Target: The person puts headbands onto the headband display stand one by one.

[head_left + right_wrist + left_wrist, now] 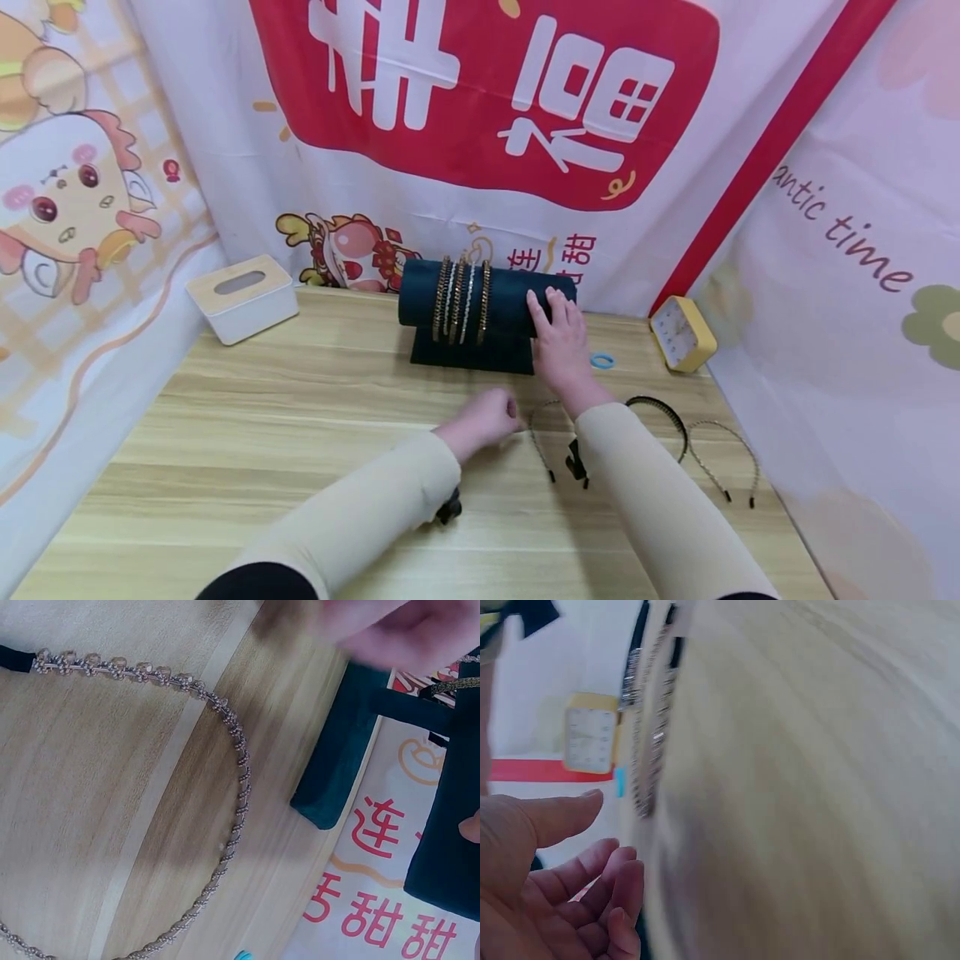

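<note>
- Stand point(498, 312) sits near the back of the bench point(300, 417), its dark green roll point(517, 304) carrying gold and white bands point(484, 304).
- Right hand point(564, 342) rests on the roll's right end, fingers extended and slightly apart.
- Left hand point(487, 419) is in front of the stand near a beaded headband point(532, 433), thumb apart from loosely curled fingers.
- Black headband point(684, 433) and second beaded headband point(757, 477) lie to the right.
- Blue ring point(593, 360) lies between stand and yellow clock point(684, 333).
- Tissue box point(251, 308) stands back left.
</note>
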{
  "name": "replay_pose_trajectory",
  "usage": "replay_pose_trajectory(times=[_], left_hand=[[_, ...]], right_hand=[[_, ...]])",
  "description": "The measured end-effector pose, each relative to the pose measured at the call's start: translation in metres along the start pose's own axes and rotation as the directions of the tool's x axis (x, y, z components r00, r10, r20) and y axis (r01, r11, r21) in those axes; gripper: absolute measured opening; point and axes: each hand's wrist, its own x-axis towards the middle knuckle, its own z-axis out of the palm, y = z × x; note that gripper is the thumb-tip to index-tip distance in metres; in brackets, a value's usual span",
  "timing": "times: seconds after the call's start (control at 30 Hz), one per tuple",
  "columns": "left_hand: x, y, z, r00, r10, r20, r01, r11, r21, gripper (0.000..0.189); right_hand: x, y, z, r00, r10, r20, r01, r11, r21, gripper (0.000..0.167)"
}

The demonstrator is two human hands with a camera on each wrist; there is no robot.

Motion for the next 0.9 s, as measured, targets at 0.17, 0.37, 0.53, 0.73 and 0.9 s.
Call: replay_pose_trajectory(times=[0.17,0.37,0.53,0.73,0.9], left_hand=[[0.011,0.005,0.021,0.998,-0.057,-0.022,0.059,0.994,0.090,0.030],[0.018,0.007,0.026,0.993,-0.100,-0.063,0.109,0.978,0.177,0.027],[0.019,0.004,0.020,0.991,-0.115,-0.071,0.127,0.973,0.191,0.012],[0.016,-0.006,0.010,0.990,-0.142,-0.026,0.144,0.968,0.203,0.019],[0.009,-0.015,-0.004,0.983,-0.182,0.002,0.181,0.982,0.050,0.019]], right_hand=[[0.000,-0.001,-0.001,1.000,-0.005,-0.001,0.005,1.000,0.015,0.079],[0.000,-0.001,-0.002,1.000,-0.009,-0.004,0.009,1.000,0.019,0.078],[0.001,0.000,-0.005,0.999,-0.038,-0.008,0.039,0.999,0.026,0.078],[0.001,0.003,-0.007,0.998,-0.051,0.036,0.051,0.999,-0.003,0.081],[0.002,0.006,-0.010,0.996,-0.055,0.071,0.057,0.998,-0.020,0.083]])
